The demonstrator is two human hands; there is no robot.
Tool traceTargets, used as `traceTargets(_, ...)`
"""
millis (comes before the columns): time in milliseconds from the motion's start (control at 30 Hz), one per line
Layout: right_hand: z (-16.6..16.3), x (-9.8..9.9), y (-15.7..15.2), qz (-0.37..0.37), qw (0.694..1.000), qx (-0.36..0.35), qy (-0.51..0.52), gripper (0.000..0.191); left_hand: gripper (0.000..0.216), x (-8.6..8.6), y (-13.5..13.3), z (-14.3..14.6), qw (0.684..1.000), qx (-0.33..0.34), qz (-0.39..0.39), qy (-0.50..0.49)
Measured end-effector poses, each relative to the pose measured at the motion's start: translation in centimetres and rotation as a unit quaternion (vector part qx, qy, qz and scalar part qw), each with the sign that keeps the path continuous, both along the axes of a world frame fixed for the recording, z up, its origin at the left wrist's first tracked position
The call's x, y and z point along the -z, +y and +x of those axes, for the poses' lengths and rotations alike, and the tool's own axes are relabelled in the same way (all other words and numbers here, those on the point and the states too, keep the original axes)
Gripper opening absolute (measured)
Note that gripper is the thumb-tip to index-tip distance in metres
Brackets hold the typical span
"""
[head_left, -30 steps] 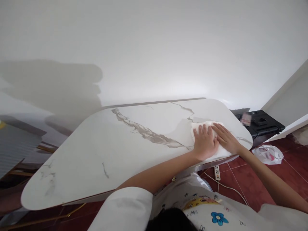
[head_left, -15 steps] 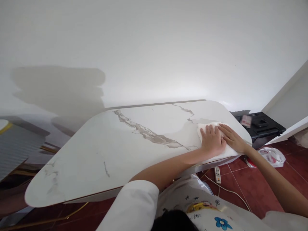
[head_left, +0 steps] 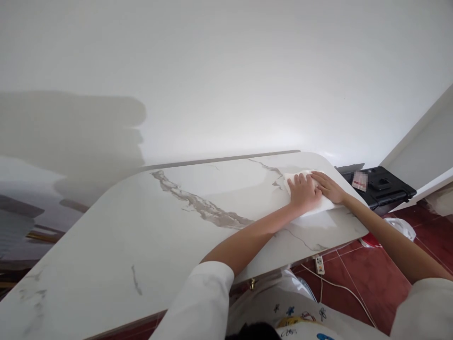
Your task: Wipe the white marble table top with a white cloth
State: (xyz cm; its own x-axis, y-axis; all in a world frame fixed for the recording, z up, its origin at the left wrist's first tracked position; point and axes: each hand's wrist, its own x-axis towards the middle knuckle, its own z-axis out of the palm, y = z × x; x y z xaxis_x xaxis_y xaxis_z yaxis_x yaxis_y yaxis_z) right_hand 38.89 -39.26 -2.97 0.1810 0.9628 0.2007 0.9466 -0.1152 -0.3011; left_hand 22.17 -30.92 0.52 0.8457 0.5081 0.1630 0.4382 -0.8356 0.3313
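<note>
A folded white cloth (head_left: 325, 204) lies on the white marble-patterned tabletop (head_left: 141, 222), towards its right end. My left hand (head_left: 303, 192) rests on top of the cloth, fingers spread and slightly bent. Beside it, my right hand (head_left: 328, 189) presses flat on the cloth with fingers stretched out, their tips close to the left hand's. Both palms face down, and part of the cloth is hidden under them.
A white wall rises behind the table. Past the right end stands a black hard case (head_left: 385, 186). On the red tiled floor lie a power strip (head_left: 319, 265) with a white cord and a clear plastic bag (head_left: 401, 227).
Both hands and the cloth have moved away from the table's front edge, towards the wall. The view has shifted too, so the tabletop's left end now runs out of frame.
</note>
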Motion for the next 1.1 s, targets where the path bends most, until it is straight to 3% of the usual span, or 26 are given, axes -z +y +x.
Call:
traceTargets(300,2.3,-0.5,5.9,-0.019,1.000,-0.003,0.010,0.057,0.051,0.1,4.9,2.6,0.999,-0.033,0.006,-0.005)
traceTargets(600,5.1,-0.7,10.7,-0.018,1.000,0.007,0.021,0.056,0.049,0.4,9.7,5.8,0.999,-0.025,0.008,-0.026)
traceTargets(1100,8.7,-0.2,13.5,-0.013,0.999,0.003,0.038,0.055,0.047,0.2,12.3,8.9,0.999,-0.038,0.000,-0.005)
